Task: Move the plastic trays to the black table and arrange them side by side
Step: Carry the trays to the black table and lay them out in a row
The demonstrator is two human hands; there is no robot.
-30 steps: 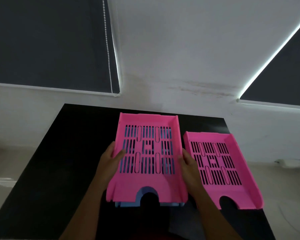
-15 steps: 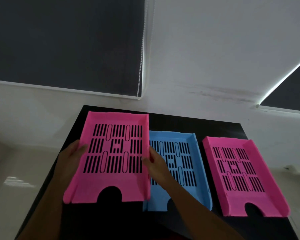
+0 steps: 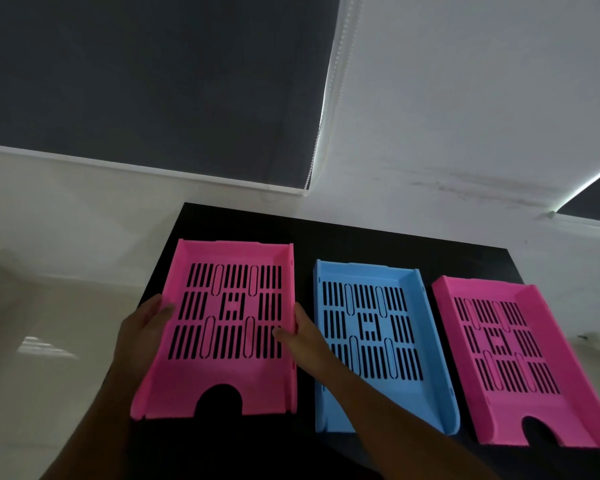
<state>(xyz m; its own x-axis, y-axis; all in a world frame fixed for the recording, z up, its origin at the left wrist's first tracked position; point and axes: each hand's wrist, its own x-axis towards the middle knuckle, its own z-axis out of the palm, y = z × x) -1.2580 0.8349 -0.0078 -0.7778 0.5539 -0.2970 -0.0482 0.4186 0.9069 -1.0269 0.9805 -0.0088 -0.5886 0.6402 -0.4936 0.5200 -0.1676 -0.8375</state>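
Three slotted plastic trays sit in a row on the black counter [image 3: 413,244], their cut-out ends toward the person. The left pink tray [image 3: 229,327] is held at both long sides. The left hand [image 3: 142,327] wraps the tray's left wall, thumb over the rim onto the inner floor, so its grip is closed on that wall. The right hand [image 3: 302,336] clasps the right wall about midway along, thumb lying inside on the slotted floor and fingers hidden behind the wall (its forearm crosses the near left corner of the neighbouring tray).

Whether the left pink tray rests flat on the counter or is held just above it is hard to tell in the dim light; its near left corner appears to hang past the counter's left edge.

The blue tray [image 3: 371,341] lies in the middle, just beside the held tray with a narrow dark strip of counter between them. The right pink tray [image 3: 513,355] lies just beside the blue one, apart from it by a thin gap, angled slightly so its near end swings toward the right.

Behind the counter stands a pale wall [image 3: 465,98] with a dark roller blind [image 3: 146,81] on the left and a bead cord [image 3: 326,109] hanging along its edge.
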